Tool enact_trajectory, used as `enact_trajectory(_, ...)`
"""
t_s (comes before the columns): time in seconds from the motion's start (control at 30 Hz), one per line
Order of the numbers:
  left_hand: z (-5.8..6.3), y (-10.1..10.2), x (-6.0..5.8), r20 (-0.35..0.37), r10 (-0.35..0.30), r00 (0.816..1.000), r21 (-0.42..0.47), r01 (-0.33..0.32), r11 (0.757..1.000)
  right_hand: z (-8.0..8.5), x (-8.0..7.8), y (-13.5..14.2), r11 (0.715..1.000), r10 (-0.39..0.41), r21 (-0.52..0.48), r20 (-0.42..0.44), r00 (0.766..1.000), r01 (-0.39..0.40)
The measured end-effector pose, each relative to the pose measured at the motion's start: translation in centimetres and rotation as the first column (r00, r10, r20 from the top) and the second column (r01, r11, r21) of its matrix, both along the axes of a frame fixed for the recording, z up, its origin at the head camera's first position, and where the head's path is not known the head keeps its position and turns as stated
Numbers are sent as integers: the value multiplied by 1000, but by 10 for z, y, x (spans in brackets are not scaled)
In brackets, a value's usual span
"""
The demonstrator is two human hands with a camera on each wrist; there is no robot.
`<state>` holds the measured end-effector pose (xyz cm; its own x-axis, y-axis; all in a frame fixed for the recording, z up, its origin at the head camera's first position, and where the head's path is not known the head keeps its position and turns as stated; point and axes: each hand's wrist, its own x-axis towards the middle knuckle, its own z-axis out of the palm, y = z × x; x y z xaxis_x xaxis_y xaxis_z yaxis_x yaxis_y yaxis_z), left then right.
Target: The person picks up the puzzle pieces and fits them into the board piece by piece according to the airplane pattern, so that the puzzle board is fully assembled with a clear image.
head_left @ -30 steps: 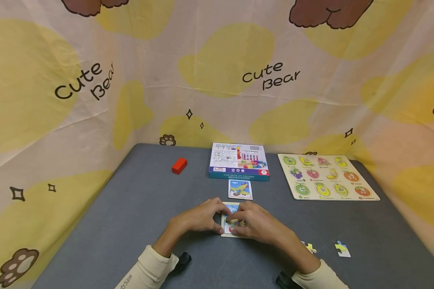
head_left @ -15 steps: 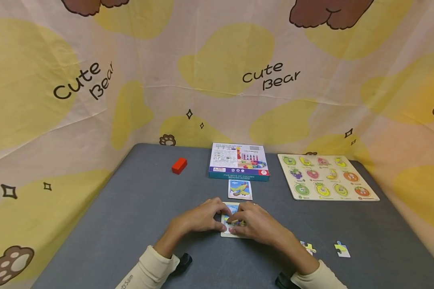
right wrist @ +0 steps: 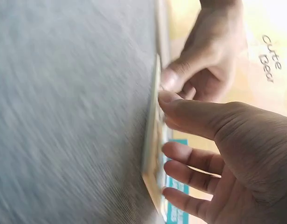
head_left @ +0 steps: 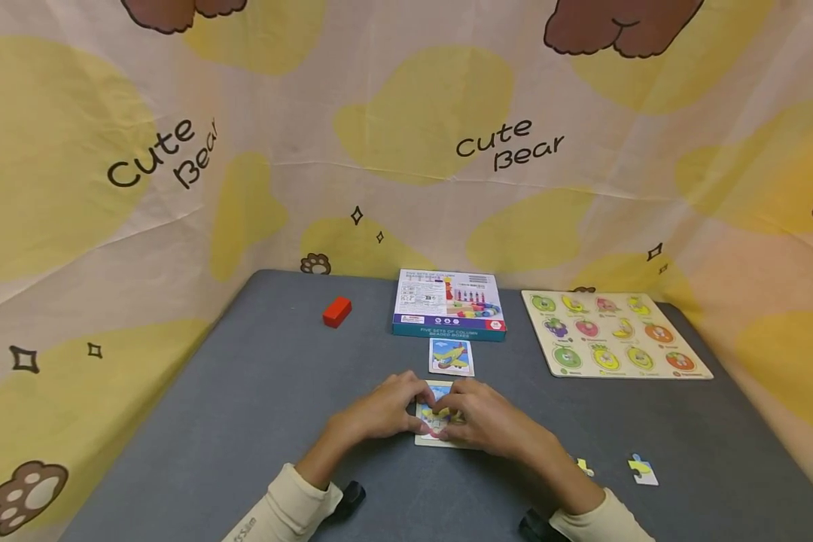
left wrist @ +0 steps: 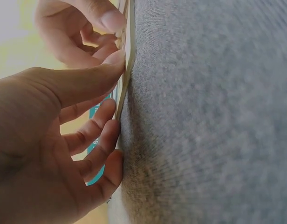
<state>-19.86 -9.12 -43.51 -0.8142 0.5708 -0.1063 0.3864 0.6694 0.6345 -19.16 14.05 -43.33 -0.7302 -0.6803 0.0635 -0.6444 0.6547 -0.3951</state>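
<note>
In the head view, a small jigsaw puzzle in a pale tray (head_left: pixel 439 443) lies at the table's middle, with a colourful picture partly hidden under both hands. My left hand (head_left: pixel 385 406) presses on the puzzle's left part, thumb and forefinger spread. From the other side my right hand (head_left: pixel 493 421) presses with its thumb and forefinger. The two thumbs come close together over the lower part. In the left wrist view the left thumb (left wrist: pixel 94 79) is straight, its tip on the puzzle's surface. The right wrist view shows the right thumb (right wrist: pixel 194 109) pressing down, other fingers loosely bent.
Just beyond the puzzle lies a card with a yellow plane (head_left: pixel 451 356). Behind it sits a flat toy box (head_left: pixel 447 305), with a red block (head_left: pixel 337 312) to its left and a fruit board (head_left: pixel 616 366) to its right. Loose puzzle pieces (head_left: pixel 644 472) lie front right.
The left thumb has slid inward to the right, toward the right thumb. The right hand's fingertips have shifted slightly on the puzzle; both arms stay in nearly the same place.
</note>
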Motion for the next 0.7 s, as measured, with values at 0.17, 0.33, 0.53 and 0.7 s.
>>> enact_trajectory(0.17, 1, 4, 1, 11, -9, 1000, 5, 9, 1000, 5, 0, 17, 999, -44, 0, 83, 996, 44)
enact_trajectory(0.33, 0, 5, 1, 9, -19, 1000, 19, 19, 1000, 5, 6, 39, 996, -91, -13, 105, 990, 93)
enact_trajectory(0.53, 0, 3, 1, 18, -8, 1000, 31, 7, 1000, 2, 15, 70, 991, -135, -2, 94, 986, 136)
enact_trajectory(0.7, 0, 2, 2, 26, -3, 1000, 34, 2, 999, 2, 24, 97, 988, -152, -5, 88, 985, 153)
